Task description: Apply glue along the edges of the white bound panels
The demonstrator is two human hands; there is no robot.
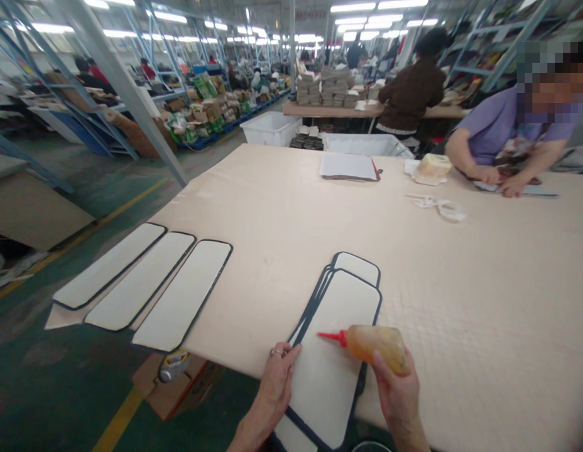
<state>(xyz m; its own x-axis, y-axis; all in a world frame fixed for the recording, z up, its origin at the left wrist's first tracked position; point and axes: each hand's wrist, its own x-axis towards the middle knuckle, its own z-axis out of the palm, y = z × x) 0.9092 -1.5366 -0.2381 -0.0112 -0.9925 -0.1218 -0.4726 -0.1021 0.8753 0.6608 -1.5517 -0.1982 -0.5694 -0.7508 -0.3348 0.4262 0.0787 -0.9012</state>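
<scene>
A squeeze bottle (379, 345) of amber liquid with a red nozzle is gripped in my right hand (399, 392), tilted with its tip pointing left over the top panel. That white panel (336, 314) with a dark border lies on a small overlapping stack of similar ones at the table's near edge. My left hand (277, 380), a ring on one finger, holds the left border of the panel between closed fingers. Three more dark-edged panels (190, 295) lie side by side at the table's left edge.
On the beige table (272, 207) are a flat white stack (348, 167), a yellowish block (434, 166) and a roll of white tape (450, 211). A person in purple (494, 125) works at the right. White bins (271, 129) stand beyond the far edge; a cardboard box (178, 392) sits below.
</scene>
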